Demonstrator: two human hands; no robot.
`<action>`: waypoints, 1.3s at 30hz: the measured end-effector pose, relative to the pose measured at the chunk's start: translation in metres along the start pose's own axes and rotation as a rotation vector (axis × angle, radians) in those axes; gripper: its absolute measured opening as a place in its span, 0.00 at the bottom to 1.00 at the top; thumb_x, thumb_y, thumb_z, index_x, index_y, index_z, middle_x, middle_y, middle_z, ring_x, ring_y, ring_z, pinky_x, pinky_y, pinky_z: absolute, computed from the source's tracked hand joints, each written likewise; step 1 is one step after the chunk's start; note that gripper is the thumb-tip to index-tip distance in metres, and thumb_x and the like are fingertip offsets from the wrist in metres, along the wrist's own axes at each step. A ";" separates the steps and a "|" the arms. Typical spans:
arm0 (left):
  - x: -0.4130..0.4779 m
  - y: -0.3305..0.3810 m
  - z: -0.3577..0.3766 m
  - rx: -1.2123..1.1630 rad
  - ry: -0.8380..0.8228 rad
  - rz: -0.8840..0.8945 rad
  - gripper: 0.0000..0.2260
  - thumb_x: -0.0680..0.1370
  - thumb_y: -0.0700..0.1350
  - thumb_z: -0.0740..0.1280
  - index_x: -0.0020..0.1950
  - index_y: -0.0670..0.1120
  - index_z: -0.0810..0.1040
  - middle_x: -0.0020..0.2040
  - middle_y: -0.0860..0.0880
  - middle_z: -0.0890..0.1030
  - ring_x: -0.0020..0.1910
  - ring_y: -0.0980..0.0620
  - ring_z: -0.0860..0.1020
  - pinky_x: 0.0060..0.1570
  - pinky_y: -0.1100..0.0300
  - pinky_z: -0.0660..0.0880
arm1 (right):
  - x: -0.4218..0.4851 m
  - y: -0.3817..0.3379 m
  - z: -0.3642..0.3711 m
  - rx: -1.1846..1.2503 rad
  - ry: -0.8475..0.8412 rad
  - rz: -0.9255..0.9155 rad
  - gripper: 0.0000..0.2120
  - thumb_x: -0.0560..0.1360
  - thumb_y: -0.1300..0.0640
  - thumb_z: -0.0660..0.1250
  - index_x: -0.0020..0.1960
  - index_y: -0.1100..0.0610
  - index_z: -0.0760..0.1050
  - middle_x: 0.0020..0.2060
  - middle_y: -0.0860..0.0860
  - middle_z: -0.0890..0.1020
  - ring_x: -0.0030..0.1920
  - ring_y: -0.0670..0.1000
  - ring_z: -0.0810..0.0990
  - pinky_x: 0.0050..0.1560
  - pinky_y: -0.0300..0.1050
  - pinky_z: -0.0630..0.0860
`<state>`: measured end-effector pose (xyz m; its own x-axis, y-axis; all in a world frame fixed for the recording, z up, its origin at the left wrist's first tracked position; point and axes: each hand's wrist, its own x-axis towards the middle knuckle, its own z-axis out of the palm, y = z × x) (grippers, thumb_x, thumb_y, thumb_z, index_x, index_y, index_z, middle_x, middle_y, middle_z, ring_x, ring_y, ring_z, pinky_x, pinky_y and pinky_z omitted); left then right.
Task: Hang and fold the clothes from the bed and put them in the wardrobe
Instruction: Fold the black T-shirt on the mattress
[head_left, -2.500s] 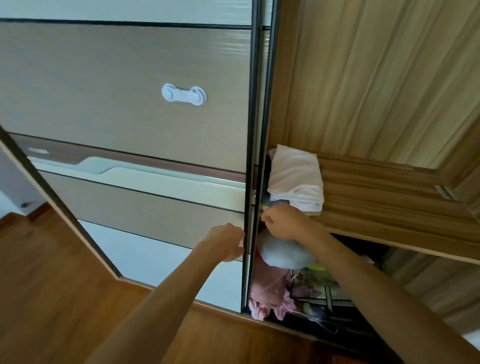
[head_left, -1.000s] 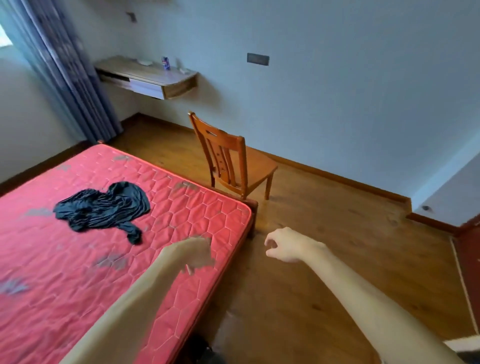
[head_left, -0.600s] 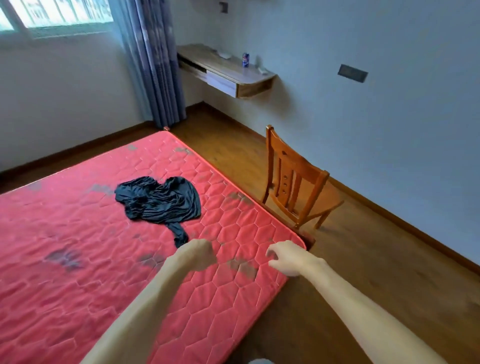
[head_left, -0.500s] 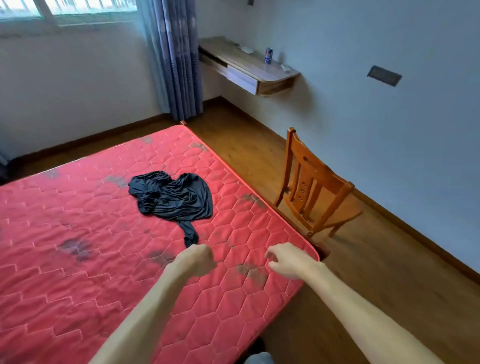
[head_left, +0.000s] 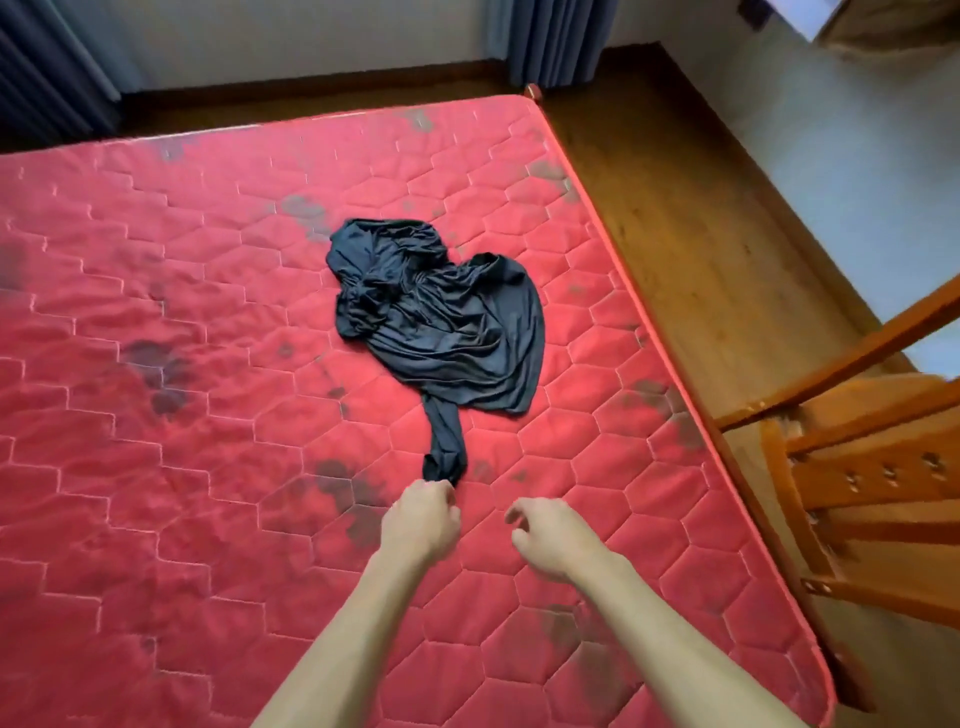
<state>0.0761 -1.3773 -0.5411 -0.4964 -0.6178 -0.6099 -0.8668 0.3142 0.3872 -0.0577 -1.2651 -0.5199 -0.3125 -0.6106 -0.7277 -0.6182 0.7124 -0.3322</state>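
Both hands came from the wardrobe to the bed (head_left: 156, 322). One dark cloth (head_left: 441, 322) lies crumpled at 12 o'clock, not folded yet. Left hand (head_left: 420, 519) curled at its tip, maybe pinching; can't tell. Right hand (head_left: 550, 535) loose, empty.

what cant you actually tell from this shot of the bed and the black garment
- Black garment, head view: bunched on the mattress, so its type is unclear.
- Left hand: knuckles hide the fingertips, so contact with the garment's trailing end is uncertain.
- Chair: cut off by the right edge.
- Wardrobe: out of view.
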 end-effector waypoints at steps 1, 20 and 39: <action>0.023 -0.002 0.014 0.002 0.013 -0.001 0.16 0.75 0.46 0.58 0.59 0.49 0.81 0.58 0.44 0.79 0.59 0.42 0.77 0.58 0.49 0.75 | 0.027 0.007 0.005 -0.002 -0.005 -0.003 0.18 0.75 0.57 0.60 0.64 0.52 0.77 0.61 0.53 0.81 0.63 0.55 0.77 0.63 0.47 0.73; 0.087 -0.195 0.080 -0.028 0.349 0.020 0.14 0.70 0.41 0.67 0.55 0.46 0.79 0.45 0.49 0.76 0.43 0.43 0.79 0.43 0.51 0.74 | 0.251 0.028 0.012 -0.304 0.445 -0.014 0.11 0.78 0.64 0.59 0.60 0.63 0.68 0.57 0.61 0.75 0.55 0.66 0.79 0.48 0.55 0.73; 0.053 -0.195 0.098 -0.006 0.408 -0.178 0.21 0.74 0.61 0.66 0.56 0.45 0.79 0.48 0.43 0.80 0.50 0.39 0.76 0.53 0.46 0.74 | 0.101 -0.030 0.192 -0.113 0.138 -0.497 0.25 0.76 0.59 0.61 0.73 0.54 0.64 0.66 0.53 0.67 0.53 0.61 0.80 0.49 0.53 0.75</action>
<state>0.2142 -1.4010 -0.7168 -0.2787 -0.8963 -0.3450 -0.9362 0.1735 0.3058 0.0674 -1.2816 -0.6990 -0.0495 -0.9103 -0.4109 -0.7872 0.2887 -0.5449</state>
